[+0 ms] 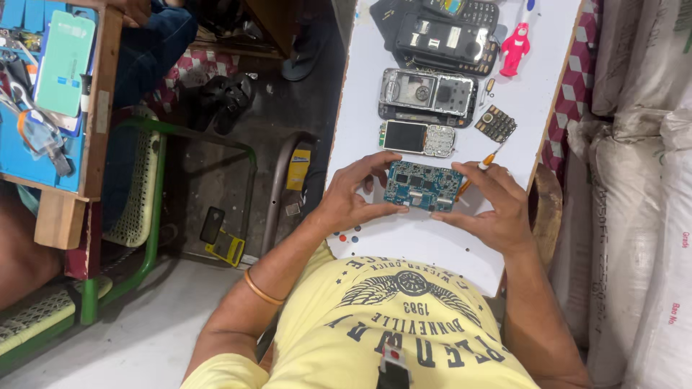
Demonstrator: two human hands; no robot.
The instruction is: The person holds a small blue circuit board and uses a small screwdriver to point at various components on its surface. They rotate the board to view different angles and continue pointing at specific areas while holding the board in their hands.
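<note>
Over the desk (447, 245), both hands, left (351, 196) and right (497, 205), pinch the board (423, 186), fingertips hiding its edges; the screwdriver (484, 163) is half-hidden.

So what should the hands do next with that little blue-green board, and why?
Probably lay the blue-green circuit board flat on the white table. Both the left hand and right hand pinch its edges, and the right also grips an orange-handled screwdriver, so no hand is free to work the tool.
</note>
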